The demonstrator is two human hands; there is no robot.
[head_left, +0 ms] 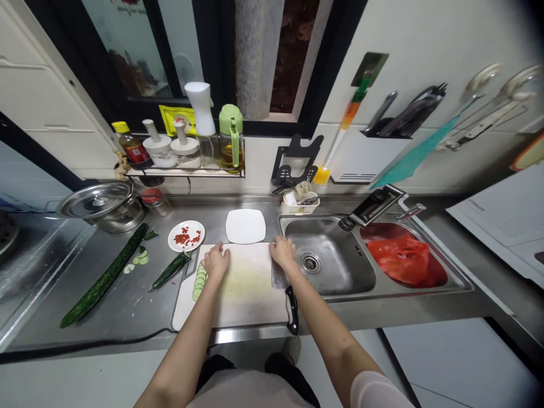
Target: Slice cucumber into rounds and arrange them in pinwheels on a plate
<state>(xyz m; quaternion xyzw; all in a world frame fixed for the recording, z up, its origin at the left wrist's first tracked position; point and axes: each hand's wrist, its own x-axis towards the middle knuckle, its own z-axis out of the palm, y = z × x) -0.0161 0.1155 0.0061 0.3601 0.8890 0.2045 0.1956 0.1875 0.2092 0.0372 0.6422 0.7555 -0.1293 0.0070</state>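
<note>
A white cutting board lies on the counter in front of me. Overlapping cucumber slices form a row along its left part. My left hand is over the far end of that row, fingers spread and touching the slices. At the board's far right corner is my right hand, its fingers bent but apart, with nothing visible in them. A knife with a black handle lies along the board's right edge; my right wrist and hand are over its blade, partly hiding it. A white square plate stands just behind the board.
Left of the board are a cut cucumber piece, a long cucumber, cucumber scraps and a small plate with red bits. A lidded pot stands farther left. The sink is at right, a red bag in its second basin.
</note>
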